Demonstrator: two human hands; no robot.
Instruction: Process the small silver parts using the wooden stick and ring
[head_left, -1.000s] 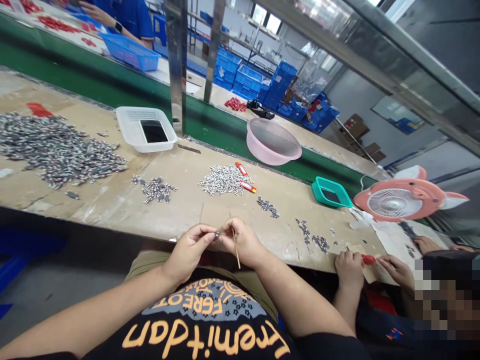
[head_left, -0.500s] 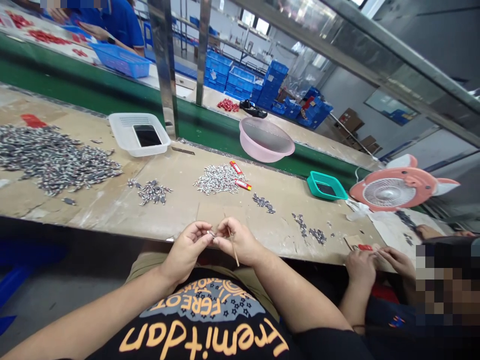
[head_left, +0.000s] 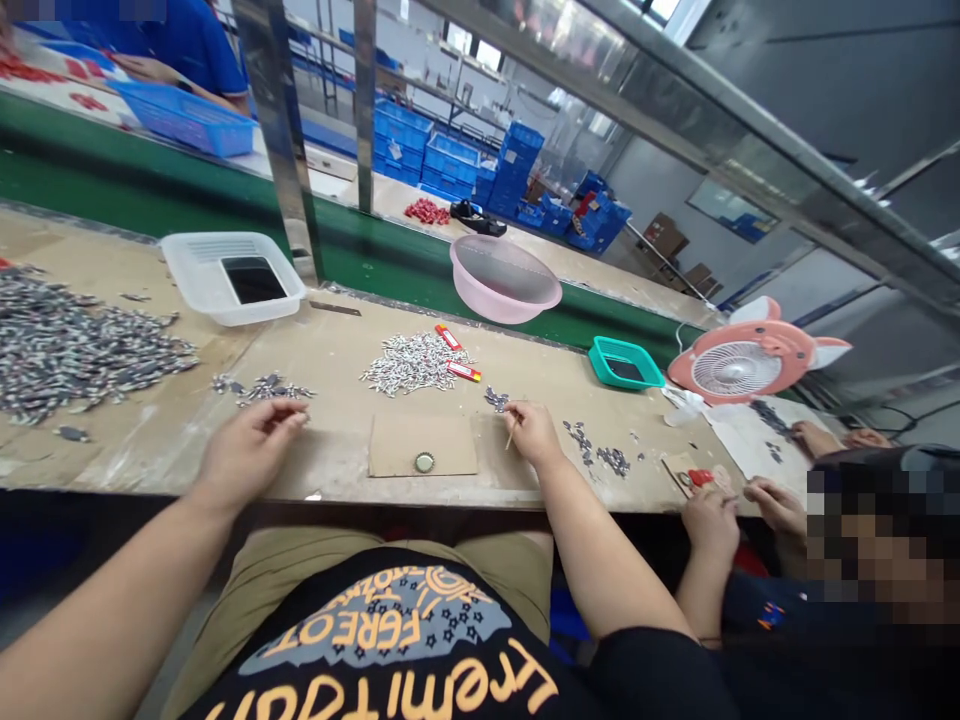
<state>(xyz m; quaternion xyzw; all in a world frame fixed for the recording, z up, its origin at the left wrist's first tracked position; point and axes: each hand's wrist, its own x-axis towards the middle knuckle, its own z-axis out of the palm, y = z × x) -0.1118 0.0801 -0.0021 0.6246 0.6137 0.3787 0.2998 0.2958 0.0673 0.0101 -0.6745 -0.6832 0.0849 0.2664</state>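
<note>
My left hand [head_left: 251, 445] is at the front edge of a small pile of dark and silvery parts [head_left: 271, 386], its fingers curled and the thumb close to them; anything between the tips is too small to make out. My right hand [head_left: 535, 432] is closed around a thin wooden stick [head_left: 511, 436], which points down from the fingers. Its fingertips reach a little cluster of dark oval pieces [head_left: 493, 398]. Between the hands, a round bottle cap [head_left: 424, 461] lies on a cardboard piece [head_left: 390, 440]. Behind it is a heap of small whitish parts [head_left: 405, 364].
Two red packets [head_left: 463, 372] lie against the whitish heap. A large parts pile [head_left: 82, 340] spreads at left. A white tray [head_left: 187, 290], pink basin [head_left: 506, 300], green basket [head_left: 607, 375] and pink fan [head_left: 750, 362] stand behind. A co-worker's hand [head_left: 711, 520] works at right.
My hands were together over the table's front edge; they have parted, left to the left pile and right to the dark cluster. The cap and cardboard are now uncovered. The view has shifted.
</note>
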